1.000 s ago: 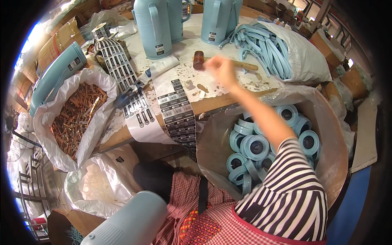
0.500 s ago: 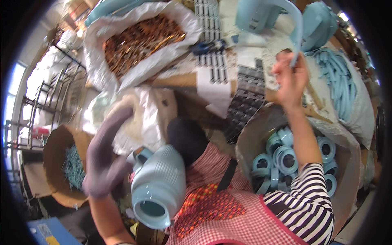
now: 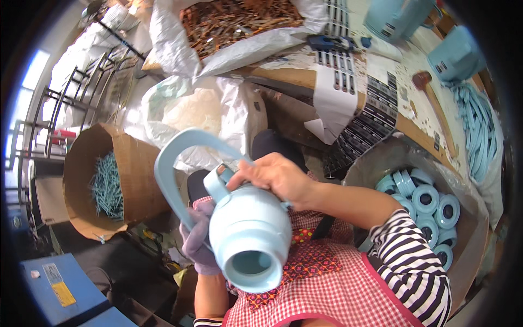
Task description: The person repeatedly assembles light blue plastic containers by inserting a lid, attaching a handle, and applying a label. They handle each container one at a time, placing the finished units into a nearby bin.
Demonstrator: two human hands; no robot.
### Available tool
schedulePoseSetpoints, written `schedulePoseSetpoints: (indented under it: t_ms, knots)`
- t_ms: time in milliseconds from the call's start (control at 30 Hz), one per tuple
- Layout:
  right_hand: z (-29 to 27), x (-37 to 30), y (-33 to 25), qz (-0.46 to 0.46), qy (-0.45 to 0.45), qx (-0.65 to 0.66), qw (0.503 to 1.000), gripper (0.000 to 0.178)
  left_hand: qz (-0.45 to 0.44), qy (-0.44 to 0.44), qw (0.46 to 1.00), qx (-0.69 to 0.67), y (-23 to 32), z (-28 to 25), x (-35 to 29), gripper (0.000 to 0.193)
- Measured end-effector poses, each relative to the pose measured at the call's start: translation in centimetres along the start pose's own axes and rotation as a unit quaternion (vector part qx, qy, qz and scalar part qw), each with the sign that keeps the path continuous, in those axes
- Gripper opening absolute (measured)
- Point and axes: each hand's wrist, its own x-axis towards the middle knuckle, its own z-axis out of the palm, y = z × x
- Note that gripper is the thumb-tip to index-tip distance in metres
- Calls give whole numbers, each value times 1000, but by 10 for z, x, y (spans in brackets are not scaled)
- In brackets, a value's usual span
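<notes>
A light-blue plastic jug body [image 3: 248, 223] lies tilted over my lap, its round open mouth toward me. A long curved light-blue handle [image 3: 170, 159] arches over its far left side. My left hand [image 3: 200, 240], in a grey-purple glove, closes around the handle's near end against the side of the jug. My bare right hand [image 3: 275, 177] pinches the handle's other end close to the jug's small fixed loop [image 3: 217, 185]. Some of the right fingertips are hidden behind the jug and handle.
A cardboard drum [image 3: 139, 180] with thin blue pieces stands left. A lined bin of blue rings [image 3: 425, 199] stands right. The worktable [image 3: 414, 117] ahead bears a sack of brown strips [image 3: 245, 27], sticker sheets [image 3: 376, 109], a mallet [image 3: 422, 80] and blue jug bodies [image 3: 392, 22]. Handles [image 3: 476, 131] fill another sack.
My right hand has brought the curved handle from above the table down to the jug. My gloved left hand has moved from beside the jug onto the handle. The view has shifted left.
</notes>
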Motion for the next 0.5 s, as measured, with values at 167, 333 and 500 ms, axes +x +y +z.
schedulePoseSetpoints:
  t_ms: [167,333,500]
  knots:
    - [-6,-10,8,43,40,174,983,50,-69,26,970,231,20,22,-4,21]
    - [16,-13,28,-186,11,102,977,61,141,-29,931,335,11,29,-8,21]
    - [-28,78,8,-338,-97,117,929,71,809,-187,367,419,68,24,72,30]
